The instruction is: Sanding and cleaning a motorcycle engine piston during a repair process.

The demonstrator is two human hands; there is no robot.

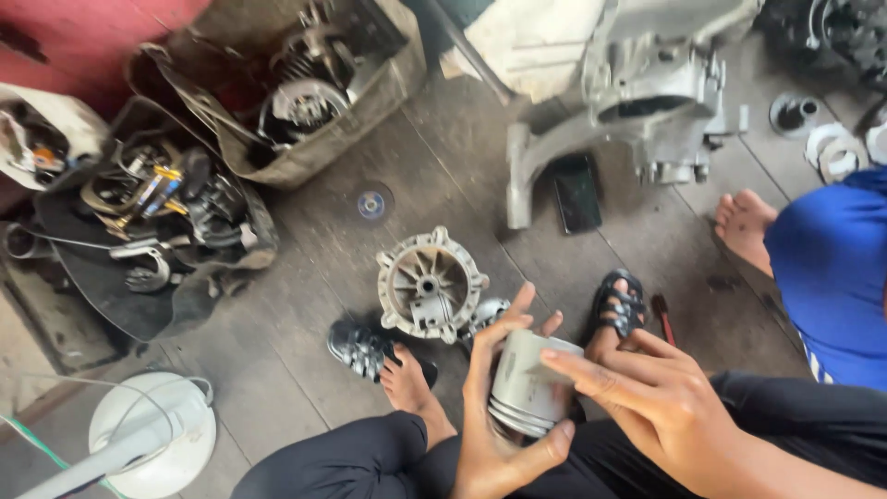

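I see a grey metal piston (527, 383) held low in the near middle of the scene, above my lap. My left hand (499, 407) cups it from below and the left, fingers wrapped round its ringed skirt. My right hand (661, 393) comes in from the right, fingertips resting on the piston's upper edge. Just beyond the hands, on the wooden floor (462, 157), lies a round finned metal housing (430, 285). Farther off sits a large engine casing (637, 102), with a dark phone (577, 192) beside it.
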